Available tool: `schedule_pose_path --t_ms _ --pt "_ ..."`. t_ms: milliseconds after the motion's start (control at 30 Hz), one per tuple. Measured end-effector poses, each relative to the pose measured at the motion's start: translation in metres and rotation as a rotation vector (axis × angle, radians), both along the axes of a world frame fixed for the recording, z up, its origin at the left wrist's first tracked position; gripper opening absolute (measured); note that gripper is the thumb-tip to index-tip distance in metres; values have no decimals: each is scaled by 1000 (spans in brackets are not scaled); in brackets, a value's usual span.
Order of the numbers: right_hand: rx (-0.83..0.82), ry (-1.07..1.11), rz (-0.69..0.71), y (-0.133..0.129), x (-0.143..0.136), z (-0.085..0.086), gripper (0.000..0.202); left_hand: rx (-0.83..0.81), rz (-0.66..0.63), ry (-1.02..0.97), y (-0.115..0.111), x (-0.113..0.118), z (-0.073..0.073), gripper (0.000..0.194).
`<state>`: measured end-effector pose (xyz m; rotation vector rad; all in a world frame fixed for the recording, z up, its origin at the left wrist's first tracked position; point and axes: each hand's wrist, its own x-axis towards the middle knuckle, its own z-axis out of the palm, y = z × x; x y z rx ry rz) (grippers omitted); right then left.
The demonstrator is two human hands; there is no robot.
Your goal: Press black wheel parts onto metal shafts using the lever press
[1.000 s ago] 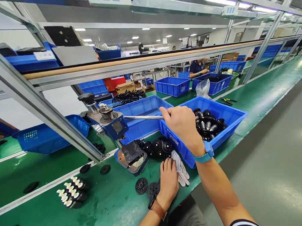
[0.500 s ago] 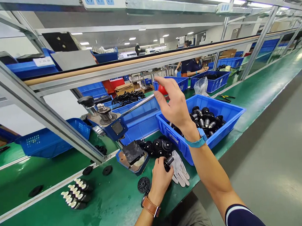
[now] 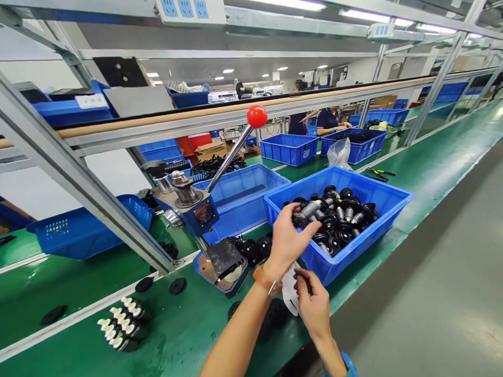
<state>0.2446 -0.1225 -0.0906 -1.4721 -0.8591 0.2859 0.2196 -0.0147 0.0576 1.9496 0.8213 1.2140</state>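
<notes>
My left hand (image 3: 287, 237) is over the near left side of a blue bin (image 3: 346, 260), thumb and fingers apart. A blurred black-and-grey roller part (image 3: 311, 209) is just beyond its fingertips, seemingly loose from them. My right hand (image 3: 312, 302) is lower, at the bench edge, with its fingers curled together beside a white glove (image 3: 290, 292); whatever they hold, if anything, is hidden. Left of both hands stands a hand press (image 3: 194, 207), its lever raised and its red knob (image 3: 257, 116) free. Black wheels (image 3: 251, 249) lie by its base, partly covered by my left arm.
Several black parts with white tips (image 3: 123, 324) stand on the green bench (image 3: 174, 336) at left. Another blue bin (image 3: 243, 191) sits behind the press. A slanted metal post (image 3: 87, 162) rises at left. Pliers (image 3: 378, 174) lie beyond the bins; co-workers sit farther back.
My right hand has left the red knob and dropped to beside the glove. The lever has swung up. My left hand has carried the roller part from the glove to the bin and opened.
</notes>
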Motion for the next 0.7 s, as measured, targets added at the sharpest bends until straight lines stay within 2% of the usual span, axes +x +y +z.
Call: schedule_pose_path --t_ms 67,133,233,300,333,400,467,533,700 --pt "-11 -66 61 -5 1 -2 30 35 -104 -24 7 21 -6 60" --pt "5 -126 57 -7 8 4 29 69 -97 -29 11 23 -21 59" --pt "23 -178 5 -4 21 10 28 94 103 65 17 -2 -55 39" --pt "4 -188 10 5 26 9 30 105 205 271 23 -24 -77 34" --pt "-13 -180 25 11 27 6 32 117 206 387 25 -33 -87 34" --pt "-54 -156 45 27 24 -4 37 172 127 593 30 -44 -102 42" --pt "-81 -147 39 44 19 -16 43 237 47 713 34 -47 -110 52" --pt "-88 -155 22 59 13 -29 48 272 19 765 37 -46 -113 53" --pt "-66 -190 35 74 8 -53 55 245 -9 702 46 -46 -113 45"
